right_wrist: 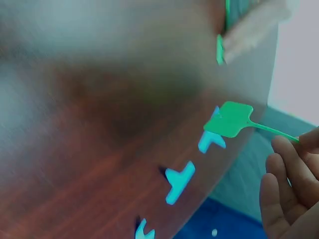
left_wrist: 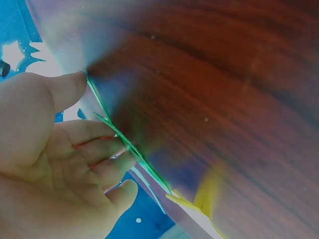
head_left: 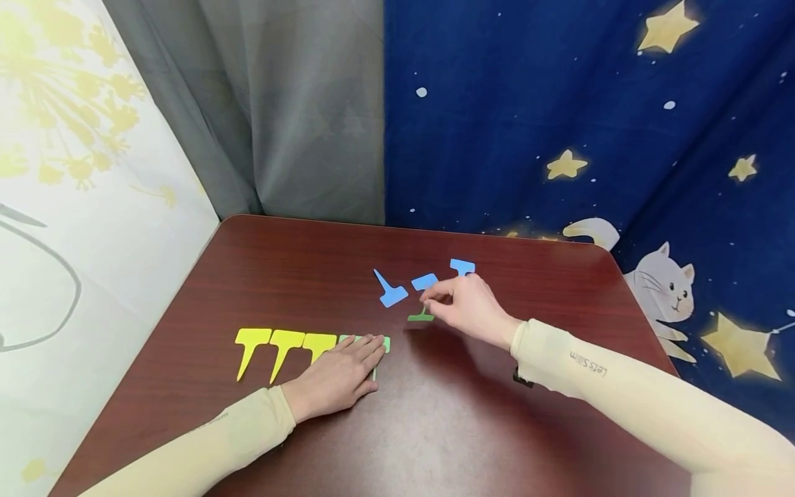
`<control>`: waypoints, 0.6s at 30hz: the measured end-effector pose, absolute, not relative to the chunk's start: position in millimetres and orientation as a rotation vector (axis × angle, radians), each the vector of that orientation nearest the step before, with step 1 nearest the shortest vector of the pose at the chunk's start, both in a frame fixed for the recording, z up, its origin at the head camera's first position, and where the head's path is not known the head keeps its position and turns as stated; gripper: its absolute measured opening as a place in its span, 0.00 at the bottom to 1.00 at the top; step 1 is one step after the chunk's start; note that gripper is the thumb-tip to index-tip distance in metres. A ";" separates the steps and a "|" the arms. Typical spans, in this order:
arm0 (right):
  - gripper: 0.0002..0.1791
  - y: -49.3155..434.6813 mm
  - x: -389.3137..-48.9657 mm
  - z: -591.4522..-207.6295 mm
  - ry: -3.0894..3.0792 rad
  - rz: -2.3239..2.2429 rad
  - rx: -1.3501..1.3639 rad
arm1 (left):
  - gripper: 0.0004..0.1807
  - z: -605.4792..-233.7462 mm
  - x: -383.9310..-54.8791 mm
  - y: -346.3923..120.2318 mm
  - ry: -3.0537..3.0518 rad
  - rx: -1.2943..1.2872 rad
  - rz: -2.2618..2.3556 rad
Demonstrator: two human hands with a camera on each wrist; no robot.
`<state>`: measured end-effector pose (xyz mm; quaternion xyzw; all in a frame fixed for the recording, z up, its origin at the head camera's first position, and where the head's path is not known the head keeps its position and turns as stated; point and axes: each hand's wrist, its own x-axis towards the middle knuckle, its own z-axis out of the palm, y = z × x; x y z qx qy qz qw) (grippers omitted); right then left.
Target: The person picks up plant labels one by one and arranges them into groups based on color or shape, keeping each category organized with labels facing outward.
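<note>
My right hand [head_left: 468, 309] pinches a green T-shaped plant label [right_wrist: 232, 119] by its thin stem, between thumb and index finger. The label's wide head points away from the fingers, above the table. My left hand [head_left: 344, 373] rests with fingers extended on light green plant labels [head_left: 386, 344], covering most of them. To their left, a yellow plant label [head_left: 253, 336], a second yellow label [head_left: 288, 339] and a third [head_left: 319, 341] line up, stems toward me; the hand partly hides the third. Beyond the right hand lie a blue label [head_left: 393, 297], another blue label [head_left: 425, 281] and a third [head_left: 462, 266].
The dark red-brown table [head_left: 298, 262] has a rounded far edge. Behind it hang a grey curtain [head_left: 317, 117] and a blue curtain [head_left: 497, 138] with stars and a cat. A pale printed cloth [head_left: 93, 241] hangs along the left side.
</note>
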<state>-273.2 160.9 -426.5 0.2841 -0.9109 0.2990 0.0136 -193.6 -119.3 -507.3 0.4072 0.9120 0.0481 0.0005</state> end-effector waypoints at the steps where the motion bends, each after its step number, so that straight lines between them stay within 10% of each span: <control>1: 0.08 160.5 -269.2 -429.5 -2.827 0.904 0.914 | 0.33 -506.9 -193.7 -119.3 2.862 1.276 0.152; 18: 0.04 154.2 -221.2 -484.2 -2.376 0.429 1.464 | 0.35 -500.8 -195.1 -118.3 2.832 1.239 0.137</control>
